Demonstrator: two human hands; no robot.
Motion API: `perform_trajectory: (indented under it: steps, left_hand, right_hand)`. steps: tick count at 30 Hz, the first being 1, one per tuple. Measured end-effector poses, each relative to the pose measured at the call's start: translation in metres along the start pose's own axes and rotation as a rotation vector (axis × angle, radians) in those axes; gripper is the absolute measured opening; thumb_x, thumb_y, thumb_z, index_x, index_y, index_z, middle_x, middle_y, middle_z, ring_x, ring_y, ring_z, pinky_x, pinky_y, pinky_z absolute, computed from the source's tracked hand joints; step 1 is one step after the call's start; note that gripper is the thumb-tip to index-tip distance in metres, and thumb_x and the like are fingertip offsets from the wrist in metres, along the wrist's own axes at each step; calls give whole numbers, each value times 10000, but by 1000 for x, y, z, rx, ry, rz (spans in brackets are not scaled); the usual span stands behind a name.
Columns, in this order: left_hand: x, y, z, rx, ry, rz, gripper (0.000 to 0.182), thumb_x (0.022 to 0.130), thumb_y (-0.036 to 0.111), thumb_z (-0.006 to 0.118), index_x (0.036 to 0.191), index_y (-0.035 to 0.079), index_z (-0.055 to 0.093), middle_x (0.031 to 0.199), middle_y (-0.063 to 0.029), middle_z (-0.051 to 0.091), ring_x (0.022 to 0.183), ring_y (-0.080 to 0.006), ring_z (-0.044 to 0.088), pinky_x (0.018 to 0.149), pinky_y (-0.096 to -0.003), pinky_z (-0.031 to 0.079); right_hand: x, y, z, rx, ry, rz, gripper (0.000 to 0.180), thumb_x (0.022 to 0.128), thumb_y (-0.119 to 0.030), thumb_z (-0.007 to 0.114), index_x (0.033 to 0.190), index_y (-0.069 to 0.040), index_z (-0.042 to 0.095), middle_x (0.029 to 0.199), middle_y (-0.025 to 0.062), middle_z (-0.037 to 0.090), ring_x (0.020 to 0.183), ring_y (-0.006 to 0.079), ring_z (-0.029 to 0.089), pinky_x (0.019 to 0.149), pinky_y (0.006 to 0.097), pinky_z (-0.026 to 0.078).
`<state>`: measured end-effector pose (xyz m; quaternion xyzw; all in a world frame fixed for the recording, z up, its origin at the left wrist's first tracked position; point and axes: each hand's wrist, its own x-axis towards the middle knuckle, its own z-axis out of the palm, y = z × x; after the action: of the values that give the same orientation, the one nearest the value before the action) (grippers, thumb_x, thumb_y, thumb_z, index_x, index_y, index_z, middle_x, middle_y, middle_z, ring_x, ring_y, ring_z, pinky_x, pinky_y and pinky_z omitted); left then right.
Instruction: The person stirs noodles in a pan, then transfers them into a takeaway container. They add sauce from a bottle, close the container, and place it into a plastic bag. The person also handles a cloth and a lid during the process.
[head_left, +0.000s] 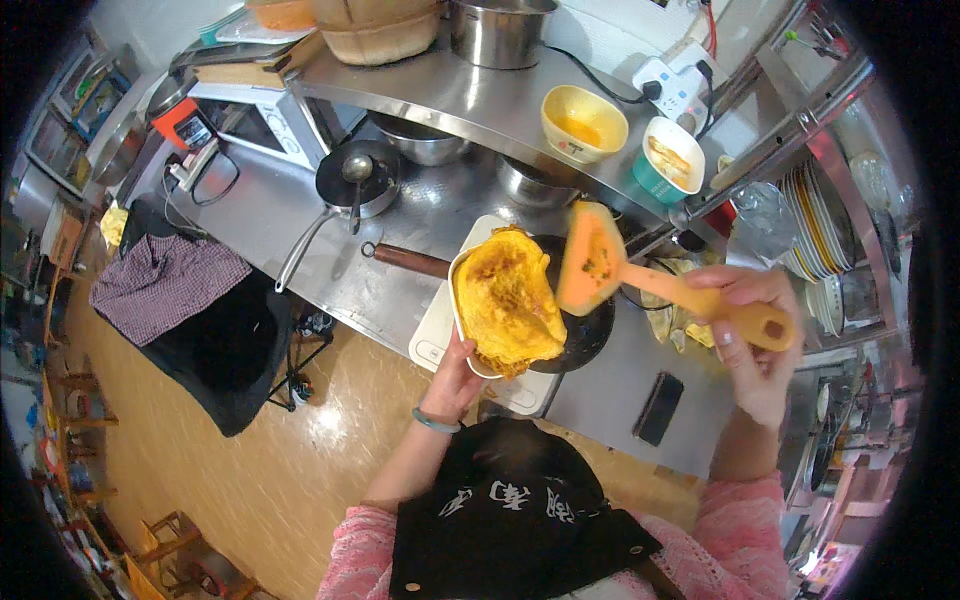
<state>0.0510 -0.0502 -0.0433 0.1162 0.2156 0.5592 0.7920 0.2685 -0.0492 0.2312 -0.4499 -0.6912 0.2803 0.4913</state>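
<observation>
My left hand holds a pale rectangular dish from below. A browned yellow omelette lies over it and overhangs its rim. My right hand grips the handle of an orange spatula, whose blade is beside the omelette's right edge, with small food bits on it. Behind and below the dish, a dark frying pan with a brown handle is partly hidden. The pan sits over a white cooktop on the steel counter.
A saucepan with a ladle stands at the left. On the shelf are a yellow bowl of orange liquid and a green-white bowl. A phone lies at the lower right. Plates stand in a rack.
</observation>
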Motion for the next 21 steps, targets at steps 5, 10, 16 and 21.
perform_trajectory:
  steps: [5,10,16,21]
  left_hand:
    - [12,1,4,-52,-37,-97,794,783,255,644,1407,146,164,1395,-73,312,1265,-261,351,1023,-426,341]
    - [15,2,23,74,15,-12,566,831,246,545,1314,43,332,1277,-132,457,1151,-280,475,981,-414,386]
    - [23,6,24,32,2,-74,493,845,265,543,1263,42,410,1240,-103,501,1127,-250,493,975,-391,384]
    - [29,4,17,4,0,-93,516,839,267,561,1274,40,403,1247,-99,500,1145,-249,483,982,-388,379]
  right_hand:
    - [-15,42,6,-120,-229,-121,233,721,-2,654,903,-42,515,989,181,628,852,268,641,749,326,501]
    - [-31,51,4,-82,-196,-135,208,728,11,633,895,-33,516,998,200,617,908,297,627,767,348,500]
    - [-34,46,-7,-62,-175,-150,221,728,25,610,918,-30,512,998,228,608,918,307,619,762,375,501]
    - [-50,62,-14,18,-24,-90,231,721,11,656,911,-43,535,1017,218,607,920,300,619,776,392,504]
